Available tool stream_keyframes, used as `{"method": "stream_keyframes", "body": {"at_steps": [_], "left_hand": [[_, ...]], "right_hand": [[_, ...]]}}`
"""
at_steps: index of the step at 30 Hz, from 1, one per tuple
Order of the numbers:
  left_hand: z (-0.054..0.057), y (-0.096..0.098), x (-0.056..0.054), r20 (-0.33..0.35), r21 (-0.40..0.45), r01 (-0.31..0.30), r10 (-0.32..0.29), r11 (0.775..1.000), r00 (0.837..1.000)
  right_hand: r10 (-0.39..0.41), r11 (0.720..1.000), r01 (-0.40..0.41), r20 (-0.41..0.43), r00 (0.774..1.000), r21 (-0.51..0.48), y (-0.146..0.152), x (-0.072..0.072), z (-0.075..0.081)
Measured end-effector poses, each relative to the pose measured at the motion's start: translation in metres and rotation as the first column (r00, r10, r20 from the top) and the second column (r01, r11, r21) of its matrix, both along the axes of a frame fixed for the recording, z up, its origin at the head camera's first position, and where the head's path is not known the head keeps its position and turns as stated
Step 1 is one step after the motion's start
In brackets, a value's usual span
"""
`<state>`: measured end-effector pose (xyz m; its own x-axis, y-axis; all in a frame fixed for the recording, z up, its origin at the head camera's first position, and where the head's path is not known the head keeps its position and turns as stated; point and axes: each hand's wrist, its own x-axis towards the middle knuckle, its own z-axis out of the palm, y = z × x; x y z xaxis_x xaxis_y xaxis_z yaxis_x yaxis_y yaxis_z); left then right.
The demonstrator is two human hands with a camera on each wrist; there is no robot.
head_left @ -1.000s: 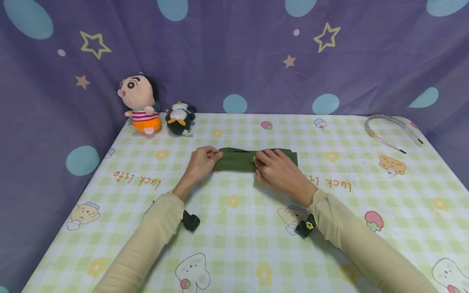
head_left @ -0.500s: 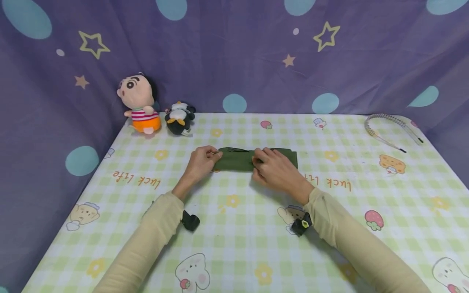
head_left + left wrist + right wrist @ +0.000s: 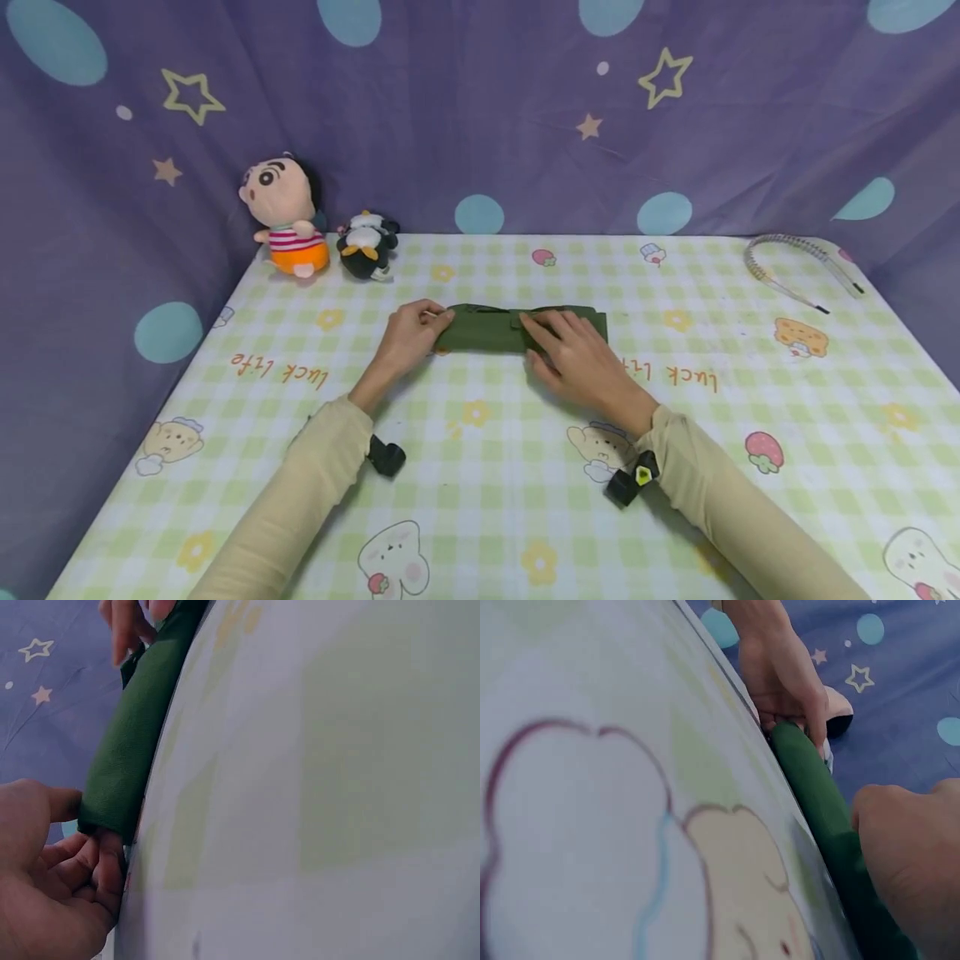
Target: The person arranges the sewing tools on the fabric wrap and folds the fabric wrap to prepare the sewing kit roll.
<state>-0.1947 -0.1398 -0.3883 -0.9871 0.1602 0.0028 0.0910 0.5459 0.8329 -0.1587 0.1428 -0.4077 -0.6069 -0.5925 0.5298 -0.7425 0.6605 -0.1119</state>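
A long green fabric bundle (image 3: 480,330), folded flat with a small tab near its middle, lies across the table. At its left end my left hand (image 3: 411,335) pinches it, thumb on top and fingertips tucked in at the end, as the left wrist view shows the hand (image 3: 56,877) close up. Over the right half of the bundle, my right hand (image 3: 581,354) rests with fingers extended, the index fingertip pressing beside the tab. The right hand covers part of the bundle's right side. In the right wrist view the green bundle (image 3: 817,795) runs between both hands.
At the back left sit a plush doll (image 3: 288,217) in a striped top and a small black-and-white plush penguin (image 3: 367,246). A beaded headband (image 3: 787,258) lies at the back right. A purple curtain (image 3: 480,117) hangs behind the checked tablecloth (image 3: 480,483).
My right hand's fingers have gone from curled at the tab to straighter and laid on the bundle, and its wrist has shifted slightly right and nearer. The left hand keeps its place.
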Motion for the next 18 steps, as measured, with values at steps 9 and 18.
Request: {"method": "stream_keyframes", "body": {"at_steps": [9,18], "left_hand": [[0.005,-0.005,0.004,0.016,-0.029,0.007,-0.006,1.0,1.0],[0.009,-0.017,0.013,0.037,0.039,-0.033,0.031,0.999,0.999]], "right_hand": [[-0.043,0.995,0.046,0.03,0.999,-0.093,0.013,0.001,0.002],[-0.252,0.837,0.338,0.246,0.936,-0.431,0.046,0.002,-0.001]]}}
